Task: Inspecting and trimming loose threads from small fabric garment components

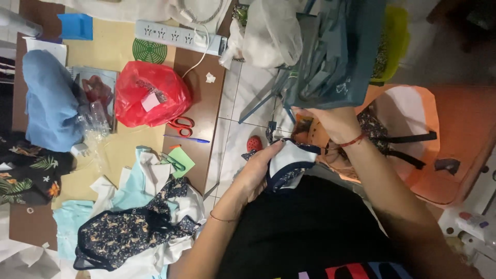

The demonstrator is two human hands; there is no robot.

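Head view: left hand (257, 173) with fingers curled around a soft white fabric piece (287, 161) edged in navy floral print, near, just above the lap. Right hand (335, 123) pinching its far edge, fingers closed. Crinkly red plastic bag (150, 93) and orange-handled scissors (181, 125) further left on the worktop (199, 103).

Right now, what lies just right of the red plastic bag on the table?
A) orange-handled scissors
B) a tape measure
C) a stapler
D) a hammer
A: the orange-handled scissors lie against the lower right edge of the red plastic bag on the table, with a blue pen just below them; no stapler, tape measure or hammer shows there.
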